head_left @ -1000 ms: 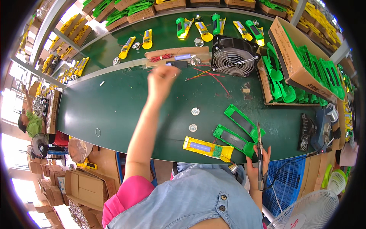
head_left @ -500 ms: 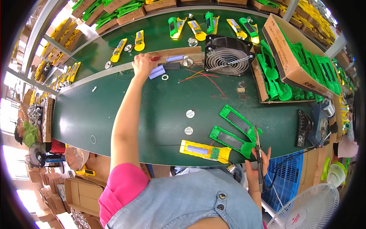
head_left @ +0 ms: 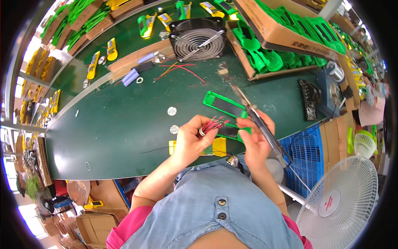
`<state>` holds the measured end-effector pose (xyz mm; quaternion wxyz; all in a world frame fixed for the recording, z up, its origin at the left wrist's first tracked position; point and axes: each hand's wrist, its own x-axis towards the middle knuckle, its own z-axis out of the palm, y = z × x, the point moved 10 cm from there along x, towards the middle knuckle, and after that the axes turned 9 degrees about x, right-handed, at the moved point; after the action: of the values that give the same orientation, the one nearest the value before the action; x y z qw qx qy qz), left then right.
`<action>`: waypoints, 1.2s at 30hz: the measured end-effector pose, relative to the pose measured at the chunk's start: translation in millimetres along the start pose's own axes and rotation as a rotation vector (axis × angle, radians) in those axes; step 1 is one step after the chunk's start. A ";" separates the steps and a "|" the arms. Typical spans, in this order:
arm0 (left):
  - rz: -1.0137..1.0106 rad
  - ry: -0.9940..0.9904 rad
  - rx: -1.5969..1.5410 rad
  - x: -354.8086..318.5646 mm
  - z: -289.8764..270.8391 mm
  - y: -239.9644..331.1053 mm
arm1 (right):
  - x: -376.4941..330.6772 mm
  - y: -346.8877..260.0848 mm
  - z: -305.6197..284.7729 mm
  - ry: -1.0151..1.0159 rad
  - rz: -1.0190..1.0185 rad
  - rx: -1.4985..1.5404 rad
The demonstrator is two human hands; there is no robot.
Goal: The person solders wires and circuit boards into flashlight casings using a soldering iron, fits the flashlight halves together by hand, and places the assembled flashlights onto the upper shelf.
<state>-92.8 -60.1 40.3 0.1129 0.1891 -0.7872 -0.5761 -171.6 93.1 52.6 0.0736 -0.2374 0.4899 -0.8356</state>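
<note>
My left hand (head_left: 191, 139) is closed on a small bundle of red wires (head_left: 213, 123) just above the near edge of the green table (head_left: 124, 124). Close beside it on the right, my right hand (head_left: 255, 137) grips a soldering iron (head_left: 259, 122) whose tip points up and away, fingers near the wire ends. Under my hands lie a yellow flat part (head_left: 217, 147) and green plastic frames (head_left: 222, 106). Two round metal discs (head_left: 172, 111) rest on the table left of the frames.
A black square fan (head_left: 198, 39) stands at the back with loose red wires (head_left: 182, 68) before it. Cardboard boxes of green parts (head_left: 269, 54) sit at back right. A white floor fan (head_left: 342, 203) and a blue crate (head_left: 304, 151) are at lower right.
My left arm has drawn back from the far cardboard strip to the near edge, now holding red wires. My right hand has risen with the soldering iron to meet it.
</note>
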 end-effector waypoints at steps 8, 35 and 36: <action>-0.076 -0.153 -0.035 -6.3 41.8 -10.1 | -6.7 4.8 -10.3 -0.007 0.058 0.037; 0.383 0.684 1.022 69.9 -235.3 29.6 | -8.6 1.0 -77.1 0.296 0.038 -0.001; 0.401 0.712 1.188 89.0 -257.2 19.6 | -10.4 3.7 -76.1 0.278 0.045 0.001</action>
<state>-74.7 -315.3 135.3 0.3443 0.2466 -0.9025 0.0779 -198.5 154.6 15.0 0.0236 -0.1082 0.5002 -0.8588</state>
